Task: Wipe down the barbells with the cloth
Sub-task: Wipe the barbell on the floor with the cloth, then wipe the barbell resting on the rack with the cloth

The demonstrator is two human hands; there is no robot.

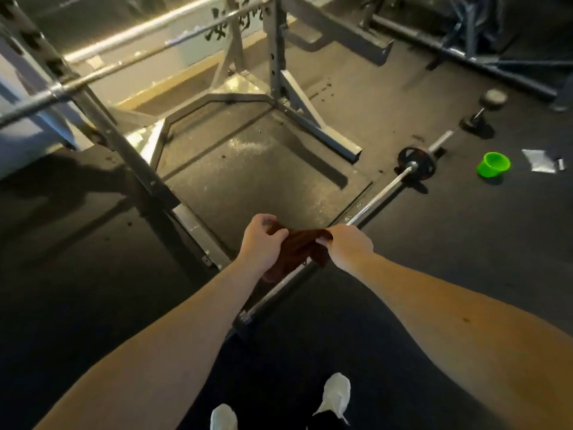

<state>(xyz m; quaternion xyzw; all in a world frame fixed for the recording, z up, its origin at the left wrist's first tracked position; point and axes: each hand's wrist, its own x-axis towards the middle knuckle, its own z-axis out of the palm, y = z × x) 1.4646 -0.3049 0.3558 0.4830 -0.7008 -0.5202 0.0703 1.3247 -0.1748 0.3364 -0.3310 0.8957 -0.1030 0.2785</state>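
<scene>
The cloth (299,245) is pulled between my two grips, just above the barbell (381,193), which lies slanted on the floor (465,243) from near my shoes (336,395) to a small plate (415,162). My left grip (262,240) is clamped on one end of the cloth, my right grip (348,243) on the other end. Behind stands a rack (279,72); a green cup (493,164) sits at the right
</scene>
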